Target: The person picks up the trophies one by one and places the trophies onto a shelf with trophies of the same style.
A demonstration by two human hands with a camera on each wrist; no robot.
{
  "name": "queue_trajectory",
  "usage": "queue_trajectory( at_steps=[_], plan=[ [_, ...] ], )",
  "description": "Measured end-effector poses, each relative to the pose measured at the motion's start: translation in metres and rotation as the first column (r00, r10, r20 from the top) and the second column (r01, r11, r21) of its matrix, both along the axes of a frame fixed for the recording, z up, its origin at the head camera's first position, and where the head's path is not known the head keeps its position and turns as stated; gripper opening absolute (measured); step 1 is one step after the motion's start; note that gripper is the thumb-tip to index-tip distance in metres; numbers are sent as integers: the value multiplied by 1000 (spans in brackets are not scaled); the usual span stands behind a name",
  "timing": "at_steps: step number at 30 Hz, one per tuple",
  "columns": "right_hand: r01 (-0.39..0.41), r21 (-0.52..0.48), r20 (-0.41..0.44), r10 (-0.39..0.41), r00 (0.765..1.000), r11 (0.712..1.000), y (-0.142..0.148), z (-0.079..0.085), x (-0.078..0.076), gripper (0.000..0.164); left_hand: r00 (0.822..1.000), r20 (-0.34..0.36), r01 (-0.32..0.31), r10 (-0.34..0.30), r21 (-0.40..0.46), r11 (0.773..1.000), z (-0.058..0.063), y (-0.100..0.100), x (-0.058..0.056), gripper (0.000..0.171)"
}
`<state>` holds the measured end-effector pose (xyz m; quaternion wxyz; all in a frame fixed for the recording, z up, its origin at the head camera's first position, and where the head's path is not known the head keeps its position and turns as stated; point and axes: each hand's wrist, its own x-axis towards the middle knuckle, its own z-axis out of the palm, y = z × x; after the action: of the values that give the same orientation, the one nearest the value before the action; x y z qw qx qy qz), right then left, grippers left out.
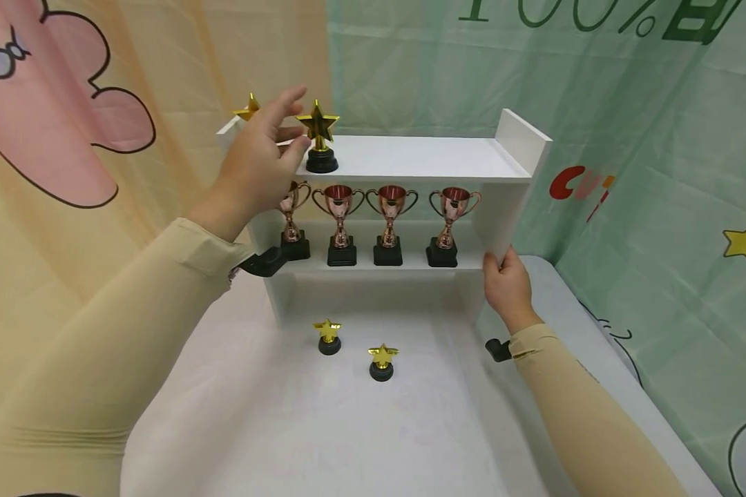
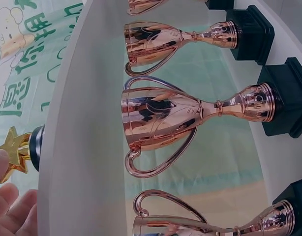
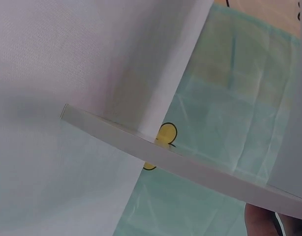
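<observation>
i have my left hand [image 1: 257,155] upper left of centre, fingers loosely bent, wrapped round nothing, just beside a gold star trophy [image 1: 318,126] on top of the white shelf [image 1: 416,157]; can't tell if they touch. my right hand [image 1: 510,286], right of centre, grips the shelf's side edge. four copper cups [image 1: 390,201] line the middle level; two more stars [image 1: 382,356] stand lower centre on the white tabletop [image 1: 348,435].

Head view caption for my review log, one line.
Left hand beside a gold star trophy atop a white shelf unit; right hand gripping the unit's side.
</observation>
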<state>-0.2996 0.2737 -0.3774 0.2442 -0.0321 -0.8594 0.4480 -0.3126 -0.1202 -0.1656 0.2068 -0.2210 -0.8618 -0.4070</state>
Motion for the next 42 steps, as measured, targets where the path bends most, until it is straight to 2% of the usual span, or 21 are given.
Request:
queue_trajectory(
  at_steps=[9, 12, 17, 24, 33, 42],
  plan=[
    [6, -3, -6, -6, 1000, 1000, 0, -1, -2, 47, 997, -78, 7, -9, -28, 1000, -5, -14, 16, 62],
    [7, -5, -11, -7, 1000, 1000, 0, -1, -2, 46, 992, -124, 22, -28, -54, 998, -9, -18, 21, 61],
    [12, -4, -12, -12, 1000, 1000, 0, -1, -3, 46, 986, -158, 38, -49, -71, 997, -18, -24, 28, 60],
    [11, -1, -6, -11, 1000, 1000, 0, -2, -2, 47, 964, -261, 5, -52, -176, 984, -29, -30, 36, 59],
    [15, 14, -19, -15, 1000, 1000, 1, -4, -3, 46, 957, -270, 29, -103, -265, 964, -45, -32, 48, 62],
    [35, 33, -42, -34, 999, 999, 2, -7, -8, 42, 947, -276, 59, -161, -343, 938, -63, -31, 54, 66]
  ],
)
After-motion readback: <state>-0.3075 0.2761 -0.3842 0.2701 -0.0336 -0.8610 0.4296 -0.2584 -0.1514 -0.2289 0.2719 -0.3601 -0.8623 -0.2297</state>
